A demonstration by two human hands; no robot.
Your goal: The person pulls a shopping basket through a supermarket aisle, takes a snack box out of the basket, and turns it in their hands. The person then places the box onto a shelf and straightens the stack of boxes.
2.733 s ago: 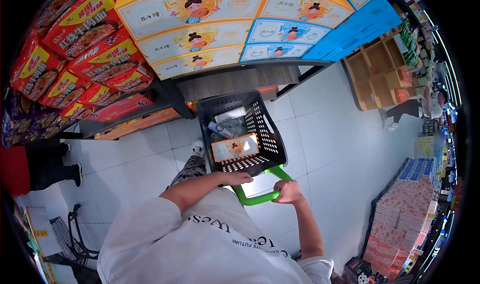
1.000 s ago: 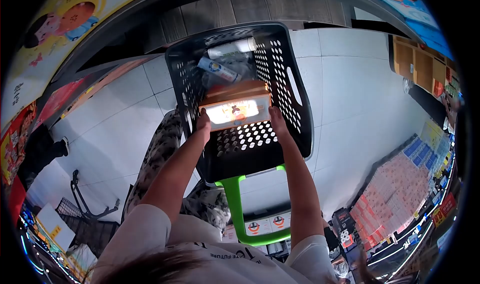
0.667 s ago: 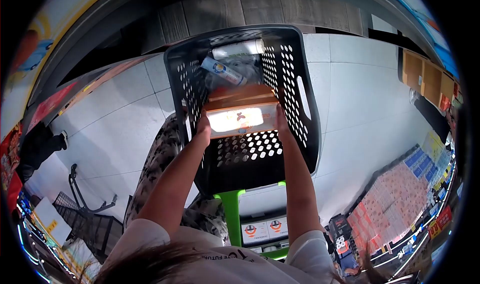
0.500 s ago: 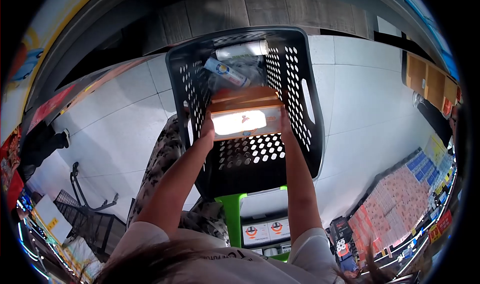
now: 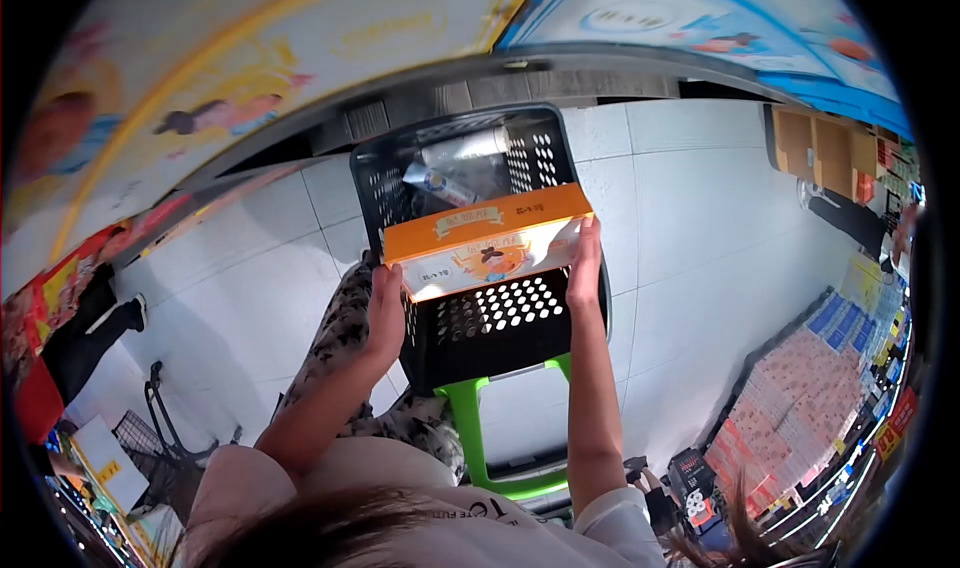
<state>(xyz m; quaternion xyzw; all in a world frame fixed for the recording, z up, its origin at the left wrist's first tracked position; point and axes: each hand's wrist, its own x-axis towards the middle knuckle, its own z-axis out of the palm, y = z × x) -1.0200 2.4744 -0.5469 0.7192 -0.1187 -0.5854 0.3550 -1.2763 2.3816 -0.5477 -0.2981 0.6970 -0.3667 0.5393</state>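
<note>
An orange and white carton [image 5: 490,243] with a printed cartoon figure is held between my two hands above the black shopping basket [image 5: 470,366]. My left hand [image 5: 385,313] presses its left end, and my right hand [image 5: 585,268] grips the right end. The carton is slightly tilted, its right end higher in view. At the far end of the basket lie a white pack with a blue label [image 5: 440,184] and a white cylindrical item [image 5: 466,146], partly in clear plastic. The carton hides part of the basket's inside.
A green frame [image 5: 465,438] is on the near side of the basket. Large yellow and blue printed panels [image 5: 340,58] stand ahead. Stacked pink packages [image 5: 775,393] are at right, beside wooden boxes [image 5: 815,148]. Another person's leg [image 5: 100,318] shows at left.
The carton has come up from inside the basket and now shows its orange top and white side, both hands still on it. My view has tilted up, revealing more of the panels.
</note>
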